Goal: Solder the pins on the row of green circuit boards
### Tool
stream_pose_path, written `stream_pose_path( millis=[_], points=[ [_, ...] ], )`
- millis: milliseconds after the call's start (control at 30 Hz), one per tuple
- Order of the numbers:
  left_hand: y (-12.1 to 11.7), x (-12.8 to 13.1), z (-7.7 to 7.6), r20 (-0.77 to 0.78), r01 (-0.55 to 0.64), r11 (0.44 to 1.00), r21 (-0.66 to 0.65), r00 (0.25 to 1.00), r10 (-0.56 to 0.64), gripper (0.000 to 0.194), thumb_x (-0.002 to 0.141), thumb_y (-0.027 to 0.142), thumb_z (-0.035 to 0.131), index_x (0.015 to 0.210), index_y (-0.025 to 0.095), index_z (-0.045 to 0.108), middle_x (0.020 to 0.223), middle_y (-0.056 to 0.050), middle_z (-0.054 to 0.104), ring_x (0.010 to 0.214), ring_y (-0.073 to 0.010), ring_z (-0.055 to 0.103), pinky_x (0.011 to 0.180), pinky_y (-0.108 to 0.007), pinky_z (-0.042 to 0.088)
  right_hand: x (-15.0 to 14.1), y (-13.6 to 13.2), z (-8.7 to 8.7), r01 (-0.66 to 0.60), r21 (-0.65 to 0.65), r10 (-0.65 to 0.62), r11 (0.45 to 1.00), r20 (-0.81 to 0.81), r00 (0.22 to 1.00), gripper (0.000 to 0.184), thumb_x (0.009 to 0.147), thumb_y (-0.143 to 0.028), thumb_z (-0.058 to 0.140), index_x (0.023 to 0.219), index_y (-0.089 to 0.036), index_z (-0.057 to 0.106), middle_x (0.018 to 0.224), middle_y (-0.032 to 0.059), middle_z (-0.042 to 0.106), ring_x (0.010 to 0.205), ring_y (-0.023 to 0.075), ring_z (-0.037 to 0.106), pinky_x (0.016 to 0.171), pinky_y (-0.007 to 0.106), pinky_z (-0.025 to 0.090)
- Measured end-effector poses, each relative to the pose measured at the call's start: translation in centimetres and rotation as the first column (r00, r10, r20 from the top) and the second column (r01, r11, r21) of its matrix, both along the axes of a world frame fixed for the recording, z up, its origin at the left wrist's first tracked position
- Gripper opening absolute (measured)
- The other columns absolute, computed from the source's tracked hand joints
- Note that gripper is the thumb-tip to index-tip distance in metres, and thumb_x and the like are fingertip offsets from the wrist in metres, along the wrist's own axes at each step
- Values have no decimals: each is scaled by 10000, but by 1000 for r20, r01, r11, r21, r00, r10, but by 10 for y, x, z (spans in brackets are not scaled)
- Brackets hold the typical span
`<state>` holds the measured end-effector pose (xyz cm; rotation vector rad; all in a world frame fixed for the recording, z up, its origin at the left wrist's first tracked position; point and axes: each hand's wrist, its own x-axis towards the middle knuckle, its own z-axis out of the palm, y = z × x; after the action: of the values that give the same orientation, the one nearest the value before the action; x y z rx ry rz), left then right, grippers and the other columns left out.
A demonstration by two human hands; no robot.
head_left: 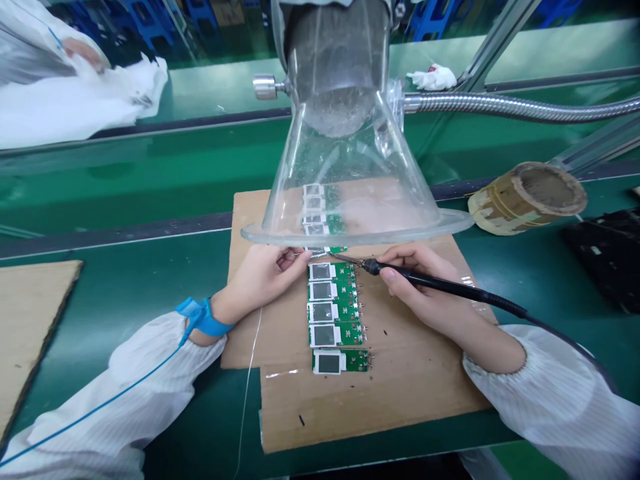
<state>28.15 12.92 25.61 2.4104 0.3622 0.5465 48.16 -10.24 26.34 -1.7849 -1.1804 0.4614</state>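
Note:
A row of small green circuit boards with grey screens (pixel 324 312) runs up the middle of a cardboard sheet (pixel 400 380). My right hand (pixel 425 280) is closed around a black soldering iron (pixel 440 283), whose tip points left at a board just under the clear hood's rim. From the left, my left hand (pixel 270 277) reaches the same board, thumb and fingers pinched on a thin solder wire (pixel 250 373) that trails down toward the table's near edge. Part of that board lies behind the fingers and hood rim. A blue wrist strap (pixel 213 319) circles my left wrist.
Over the far boards hangs a clear funnel-shaped hood (pixel 350 173) with a flexible metal arm (pixel 500 105). A brown roll-like container (pixel 525 199) stands right, near a black object (pixel 607 257). More cardboard (pixel 35 327) lies left. Across the bench shows another person's hand (pixel 85 52).

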Motion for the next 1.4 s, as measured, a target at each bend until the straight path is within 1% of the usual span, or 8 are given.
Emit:
stream_pose_path(
  millis=[200,467,733,900,1033,1167,1300,1400],
  points=[
    [0,0,1,-14,8,1000,-3,1000,-8,194,1025,279,626,862,178,653,629,41,609,521,-81,490,529,-235,355,0,1,-2,2,6,-2,1000,-1,1000,167,1035,-397,708,1159,-288,681,1106,34,757,880,184,722,726,307,581],
    [-1,0,0,7,-2,998,-68,1000,3,147,1034,289,592,920,198,594,730,6,640,597,-113,550,557,-254,392,-5,3,11,56,96,-57,994,5,998,110,1030,-356,696,1057,-250,682,827,6,721,650,141,665,627,274,555],
    [-1,0,4,1,-14,1000,-21,1000,14,185,1040,280,563,879,191,586,685,22,596,583,-104,507,552,-251,358,-4,5,12,60,102,-60,993,-6,998,94,1025,-338,693,1050,-248,684,793,-1,707,623,136,646,614,272,547],
    [0,3,3,23,-48,998,36,999,47,199,1054,256,554,863,208,587,595,48,477,554,-121,428,581,-279,350,-4,5,12,68,113,-63,991,-46,997,121,1033,-367,682,1045,-247,675,792,2,702,651,147,659,596,275,528],
    [2,5,0,-3,-21,1000,-6,1000,21,173,1082,278,521,986,204,645,676,18,605,565,-129,468,620,-288,395,-3,4,12,76,118,-72,990,-36,997,141,1038,-385,672,1032,-244,673,781,3,697,648,149,645,605,281,520],
    [1,4,-2,-81,-14,997,-82,997,8,208,1090,338,508,1047,185,641,914,-63,762,615,-127,562,584,-270,409,2,4,6,108,143,-100,984,-59,993,169,1034,-406,673,1017,-238,667,727,-8,676,623,152,630,608,291,510],
    [0,4,0,-77,21,986,-168,996,-34,217,1087,374,513,1096,189,627,1091,-108,793,764,-160,692,671,-286,516,14,4,2,172,153,-162,973,-73,984,176,1036,-417,674,1044,-241,671,712,-20,670,626,157,633,607,294,494],
    [-1,3,2,-30,10,979,-205,999,-16,216,1082,381,530,1107,194,637,1055,-102,790,807,-174,725,696,-294,552,28,-2,9,218,206,-213,954,-44,976,207,1034,-440,677,1019,-234,667,669,-22,651,588,156,609,581,294,471]
  ],
)
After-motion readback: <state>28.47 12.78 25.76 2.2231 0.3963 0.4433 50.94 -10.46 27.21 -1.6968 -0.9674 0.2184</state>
